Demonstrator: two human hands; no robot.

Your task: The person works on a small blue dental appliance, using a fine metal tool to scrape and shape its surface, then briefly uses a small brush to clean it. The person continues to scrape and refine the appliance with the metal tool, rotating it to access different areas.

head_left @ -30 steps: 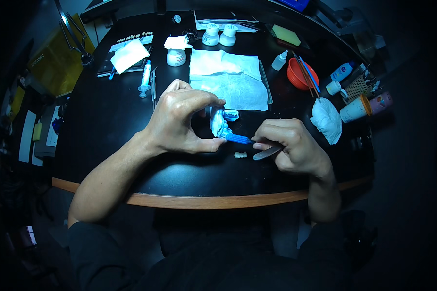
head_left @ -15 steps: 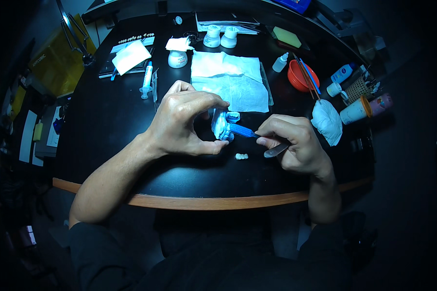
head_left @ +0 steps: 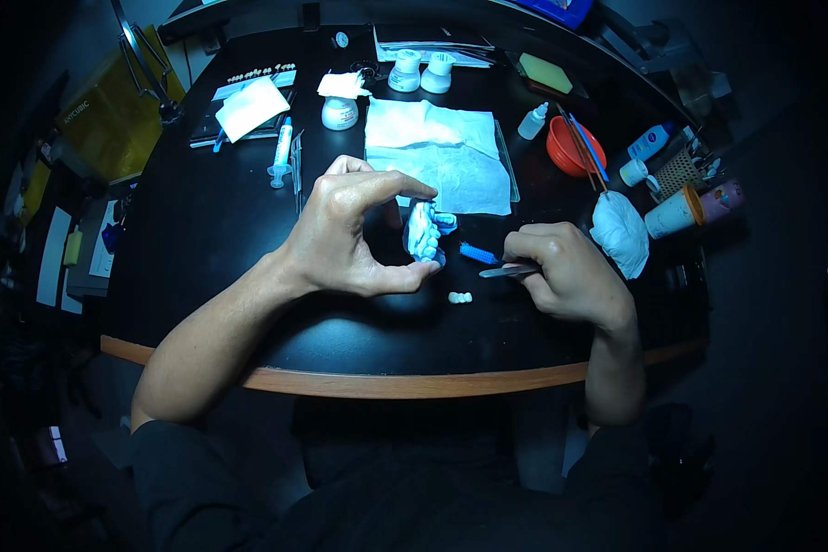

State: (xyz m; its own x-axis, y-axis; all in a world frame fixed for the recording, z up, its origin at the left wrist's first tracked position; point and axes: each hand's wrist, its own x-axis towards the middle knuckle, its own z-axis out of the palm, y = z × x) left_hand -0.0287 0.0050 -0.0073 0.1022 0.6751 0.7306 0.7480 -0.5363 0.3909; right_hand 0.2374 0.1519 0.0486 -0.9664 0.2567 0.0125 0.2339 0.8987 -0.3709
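A plaster dental model (head_left: 423,235) with a row of teeth is gripped at its edges between the thumb and fingers of my left hand (head_left: 359,230). To its right, my right hand (head_left: 566,271) is closed around a slim tool with a flat metal blade (head_left: 506,271). A small blue piece with a bumpy surface (head_left: 477,254) sticks out past the right fingertips, apart from the model; its join to the hand or tool is hard to make out. Below, on the black table, lies a short white piece like joined tooth crowns (head_left: 460,298).
Behind the model lies a white cloth (head_left: 437,152). A syringe (head_left: 281,156), a cloth-topped jar (head_left: 339,112) and two more jars (head_left: 420,72) stand or lie beyond. Right: dropper bottle (head_left: 532,121), red bowl (head_left: 570,147), crumpled white tissue (head_left: 619,235), cup (head_left: 676,212). Wooden table edge (head_left: 414,385) in front.
My right hand has drawn slightly right, and the blue piece has come away from the model. The model has turned a little in my left hand, showing its teeth more clearly.
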